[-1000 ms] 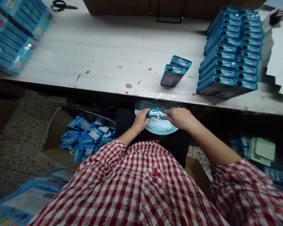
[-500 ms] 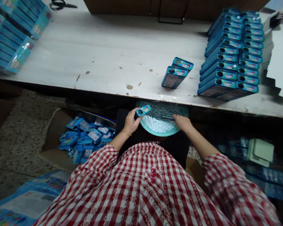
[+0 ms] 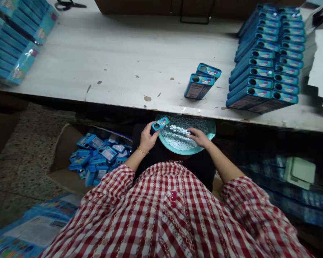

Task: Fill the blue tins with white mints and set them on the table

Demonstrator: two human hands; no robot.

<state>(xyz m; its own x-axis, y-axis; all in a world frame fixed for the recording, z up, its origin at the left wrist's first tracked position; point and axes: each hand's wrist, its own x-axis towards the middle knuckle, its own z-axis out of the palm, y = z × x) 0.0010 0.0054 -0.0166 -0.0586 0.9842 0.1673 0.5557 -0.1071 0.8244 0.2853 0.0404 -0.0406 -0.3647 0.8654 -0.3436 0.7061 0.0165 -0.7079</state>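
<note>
My left hand [image 3: 147, 137] is wrapped round a small blue box [image 3: 160, 123], its printed end with a dark round hole facing up, over the left rim of a turquoise basin [image 3: 211, 134]. Small pale pieces [image 3: 179, 144] fill much of the basin. Over them, my right hand [image 3: 198, 137] is closed on a dark scoop whose body is mostly hidden under a heap of pale pieces [image 3: 178, 129]. The heap lies just right of the box, and a narrow gap separates them.
Two blue boxes [image 3: 199, 86] stand near the edge of the white table [image 3: 118, 71]. Stacked rows of similar boxes [image 3: 261, 82] are at the right, wrapped packs [image 3: 18, 43] and scissors [image 3: 70, 5] at the left. Below left, a carton [image 3: 59, 157] holds loose boxes [image 3: 97, 157].
The scoop has come up out of the pieces with a heap on it, and my right hand has moved left, nearer the box. My left hand and the box have shifted slightly left.
</note>
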